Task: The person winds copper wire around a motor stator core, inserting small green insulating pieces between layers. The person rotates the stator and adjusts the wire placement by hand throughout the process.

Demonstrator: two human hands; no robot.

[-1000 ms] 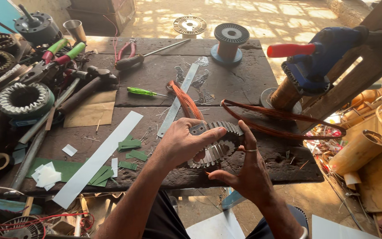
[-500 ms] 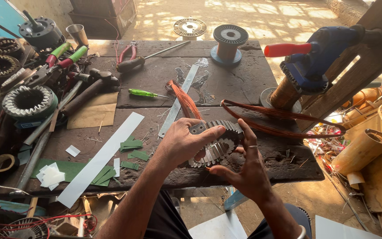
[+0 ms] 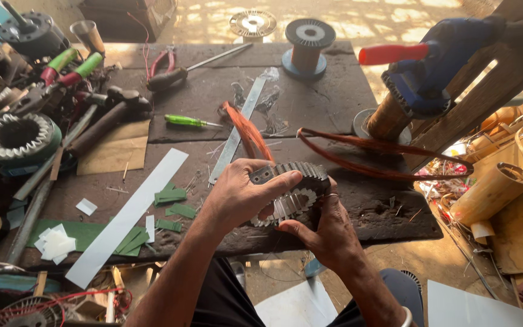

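Note:
Both my hands hold a round toothed metal stator core (image 3: 295, 191) above the near edge of the dark workbench (image 3: 310, 109). My left hand (image 3: 240, 194) wraps over its top and left side, fingers lying across the laminations. My right hand (image 3: 325, 227) cups it from below and the right, with a ring on one finger. A bundle of copper wire (image 3: 249, 133) lies just beyond the core. A long loop of reddish wire (image 3: 388, 160) stretches to the right of it.
A white strip (image 3: 128, 215) and green paper pieces (image 3: 171, 203) lie left of my hands. Another stator (image 3: 16, 136), a hammer (image 3: 107, 118), pliers (image 3: 71, 66), a green screwdriver (image 3: 186, 121) and a wire spool (image 3: 309, 42) fill the bench. A blue winding machine (image 3: 431, 60) stands at the right.
My hands have turned the stator core slightly and drawn it a little nearer. My left fingers now lie further across its top.

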